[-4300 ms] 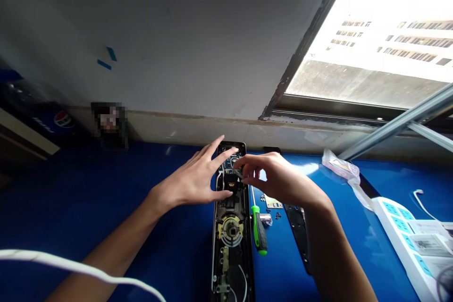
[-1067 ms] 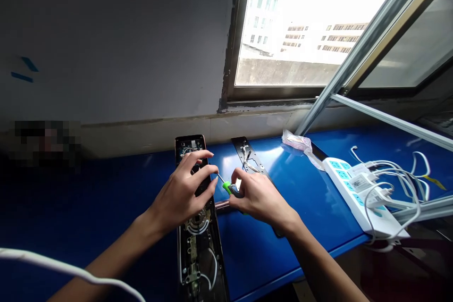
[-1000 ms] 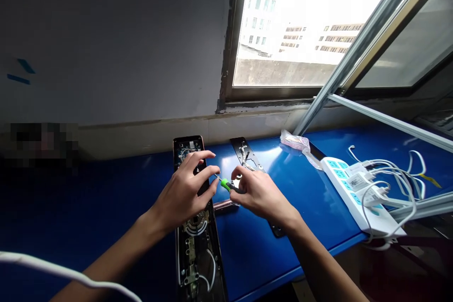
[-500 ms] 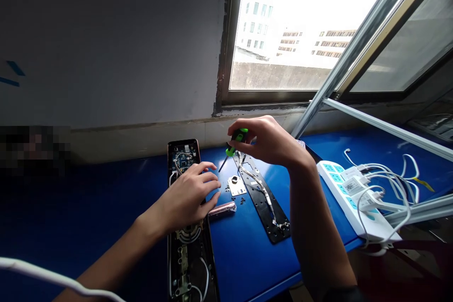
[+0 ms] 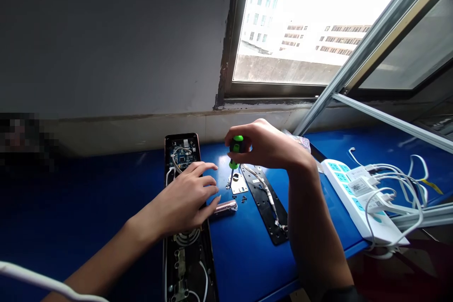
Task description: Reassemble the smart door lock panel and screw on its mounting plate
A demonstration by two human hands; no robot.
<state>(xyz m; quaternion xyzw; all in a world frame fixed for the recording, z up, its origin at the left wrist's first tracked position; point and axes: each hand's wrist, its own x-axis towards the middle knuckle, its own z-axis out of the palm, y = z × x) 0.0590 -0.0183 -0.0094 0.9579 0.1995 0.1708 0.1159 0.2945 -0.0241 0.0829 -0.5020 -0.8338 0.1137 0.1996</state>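
Observation:
My right hand (image 5: pixel 255 144) grips a green and black screwdriver (image 5: pixel 235 153), its shaft pointing down at small dark screws (image 5: pixel 228 186) beside a silver metal plate (image 5: pixel 239 184). My left hand (image 5: pixel 193 193) lies spread over a long black housing (image 5: pixel 189 255) with a blue circuit board (image 5: pixel 182 157) inside, its fingers apart. Close to its fingertips is a pinkish cylindrical part (image 5: pixel 225 207). More screws (image 5: pixel 244 199) lie below the silver plate. To the right, a black perforated panel (image 5: pixel 265 203) carries a white wrapped cable (image 5: pixel 267 191).
On the right stands a white power strip (image 5: pixel 341 177) with plugged-in adapters and tangled white cables (image 5: pixel 406 184). A metal frame bar (image 5: pixel 389 115) slants across the blue table (image 5: pixel 255 264). A white cable (image 5: pixel 42 283) crosses the lower left.
The screwdriver in my right hand has come down and turned more upright, its tip now by the screws next to the silver plate. My left hand remains over the housing. The view has shifted slightly.

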